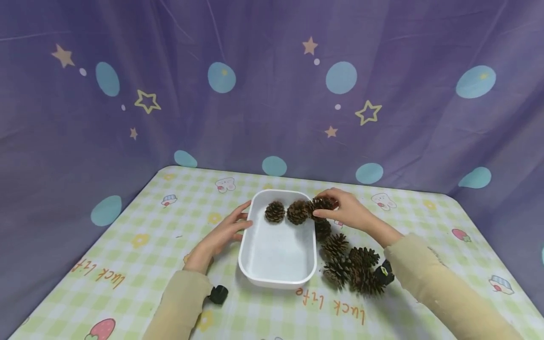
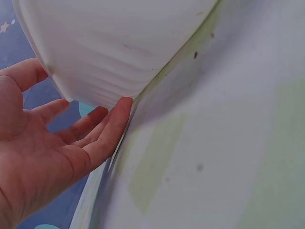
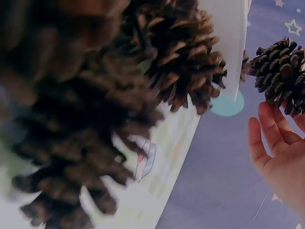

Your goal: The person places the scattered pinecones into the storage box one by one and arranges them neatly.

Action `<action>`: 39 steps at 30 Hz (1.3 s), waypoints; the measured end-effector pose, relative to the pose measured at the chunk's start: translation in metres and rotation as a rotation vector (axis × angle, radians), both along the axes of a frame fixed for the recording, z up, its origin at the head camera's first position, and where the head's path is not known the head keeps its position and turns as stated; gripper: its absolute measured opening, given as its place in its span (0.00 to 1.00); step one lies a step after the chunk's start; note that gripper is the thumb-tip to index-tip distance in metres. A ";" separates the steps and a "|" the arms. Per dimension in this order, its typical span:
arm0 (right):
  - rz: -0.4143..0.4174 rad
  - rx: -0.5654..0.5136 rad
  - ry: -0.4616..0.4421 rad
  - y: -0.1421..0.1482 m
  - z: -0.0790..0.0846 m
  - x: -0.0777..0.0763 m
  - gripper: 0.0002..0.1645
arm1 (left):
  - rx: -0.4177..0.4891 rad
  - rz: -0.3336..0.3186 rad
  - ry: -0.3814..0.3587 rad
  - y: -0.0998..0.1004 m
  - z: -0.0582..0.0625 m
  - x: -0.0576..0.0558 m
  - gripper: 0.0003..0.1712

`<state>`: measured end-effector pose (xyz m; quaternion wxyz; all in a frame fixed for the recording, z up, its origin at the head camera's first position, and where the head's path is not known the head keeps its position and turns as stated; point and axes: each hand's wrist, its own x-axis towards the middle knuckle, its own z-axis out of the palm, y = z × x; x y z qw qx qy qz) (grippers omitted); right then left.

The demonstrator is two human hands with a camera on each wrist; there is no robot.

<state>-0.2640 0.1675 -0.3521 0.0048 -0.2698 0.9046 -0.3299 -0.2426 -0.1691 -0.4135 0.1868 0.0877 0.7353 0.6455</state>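
A white rectangular tray [image 1: 278, 255] stands on the table with two brown pine cones in its far end, one pine cone [image 1: 275, 212] at the left and another pine cone [image 1: 297, 213] beside it. My left hand [image 1: 223, 233] rests its fingertips against the tray's outer left side, fingers mostly straight; the left wrist view shows them low on the white wall [image 2: 114, 57]. At the far right corner, my right hand [image 1: 348, 210] pinches a pine cone [image 1: 325, 204] between thumb and fingers, level with the rim. The right wrist view shows this pine cone [image 3: 279, 74] above the fingertips.
Several loose pine cones [image 1: 361, 269] lie clustered along the tray's right side, under my right forearm. A green-and-white checked cloth [image 1: 148, 274] covers the table. Behind its far edge hangs a purple curtain [image 1: 272, 127]. Black wrist devices [image 1: 218, 294] sit by both sleeves.
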 end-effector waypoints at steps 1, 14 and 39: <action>0.009 0.001 0.007 -0.003 0.000 0.000 0.32 | 0.001 0.001 0.001 0.000 -0.001 0.000 0.35; 0.097 0.034 0.056 -0.037 0.000 0.004 0.34 | 0.018 -0.035 -0.009 0.003 0.016 0.008 0.36; 0.259 0.225 0.044 -0.081 -0.006 0.008 0.34 | 0.003 -0.005 0.020 0.000 -0.003 -0.001 0.35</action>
